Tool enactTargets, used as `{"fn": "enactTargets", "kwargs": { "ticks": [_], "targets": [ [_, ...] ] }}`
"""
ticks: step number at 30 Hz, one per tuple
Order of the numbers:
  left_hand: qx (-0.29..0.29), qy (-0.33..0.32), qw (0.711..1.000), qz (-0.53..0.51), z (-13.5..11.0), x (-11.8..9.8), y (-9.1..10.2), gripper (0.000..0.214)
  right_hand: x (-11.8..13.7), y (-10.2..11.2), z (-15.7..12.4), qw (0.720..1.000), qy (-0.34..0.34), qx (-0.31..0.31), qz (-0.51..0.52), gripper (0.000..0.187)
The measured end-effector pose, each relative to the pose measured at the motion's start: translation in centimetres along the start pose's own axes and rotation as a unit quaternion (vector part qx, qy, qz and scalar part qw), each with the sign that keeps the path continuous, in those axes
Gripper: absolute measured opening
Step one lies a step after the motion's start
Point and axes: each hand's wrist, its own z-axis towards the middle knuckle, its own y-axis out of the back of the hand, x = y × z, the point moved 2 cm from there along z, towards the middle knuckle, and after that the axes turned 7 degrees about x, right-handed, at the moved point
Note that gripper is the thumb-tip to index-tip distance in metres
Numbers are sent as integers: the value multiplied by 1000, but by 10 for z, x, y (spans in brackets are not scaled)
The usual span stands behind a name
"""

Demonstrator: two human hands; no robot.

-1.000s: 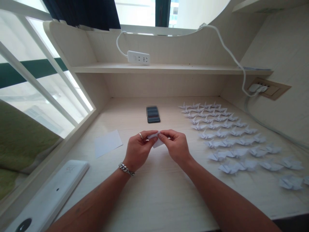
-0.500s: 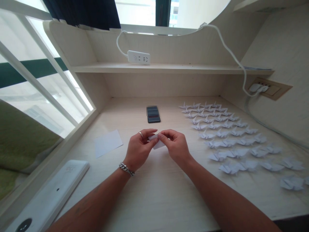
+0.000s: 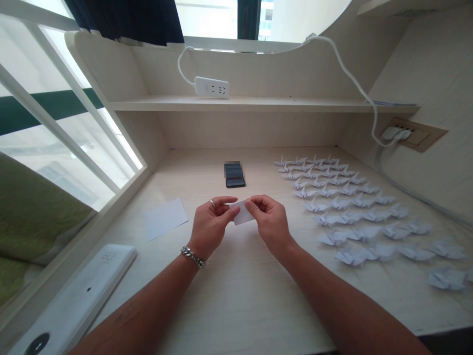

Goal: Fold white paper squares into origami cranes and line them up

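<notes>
Between my two hands is a small white piece of folded paper (image 3: 243,215), held above the desk. My left hand (image 3: 212,221), with a ring and a chain bracelet, pinches its left edge between thumb and fingers. On the other side, my right hand (image 3: 271,217) grips the right edge with thumb and bent fingers, which hide part of the paper. Several rows of white paper cranes (image 3: 343,203) stand to the right of my hands. A flat white sheet of paper (image 3: 166,218) lies to the left.
A dark phone (image 3: 234,174) lies beyond my hands. The long white device (image 3: 79,301) rests at the desk's left edge. On the shelf (image 3: 258,104) stands a white power strip (image 3: 212,88). A white cable (image 3: 354,81) runs down to the wall socket (image 3: 417,134).
My hands have moved slightly apart at the fingertips, so more of the folded paper shows between them. The cranes, sheet and phone stay in place.
</notes>
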Motion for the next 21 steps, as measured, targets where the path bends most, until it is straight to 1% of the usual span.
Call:
{"fn": "enactTargets", "kwargs": {
  "ticks": [4, 8, 9, 12, 14, 16, 21],
  "targets": [
    [3, 9, 999, -36, 1, -1, -2, 38, -1, 1, 0, 1000, -1, -12, 1, 18],
    [-3, 28, 999, -28, 2, 1, -3, 39, 0, 4, 2, 999, -2, -39, 5, 21],
    [6, 39, 999, -13, 2, 2, -3, 37, 0, 5, 3, 999, -2, -47, 7, 22],
    [62, 68, 993, 70, 2, 5, -4, 31, 1, 6, 4, 998, 3, -61, 7, 24],
    [80, 71, 988, 111, 1, 6, -4, 28, 1, 6, 4, 998, 3, -63, 15, 24],
    [76, 66, 988, 118, 1, 6, -3, 26, 1, 5, 4, 997, -12, -66, 38, 25],
    [72, 69, 991, 92, 2, 3, -3, 22, 3, 2, 5, 987, -82, -69, 124, 29]
  ]
}}
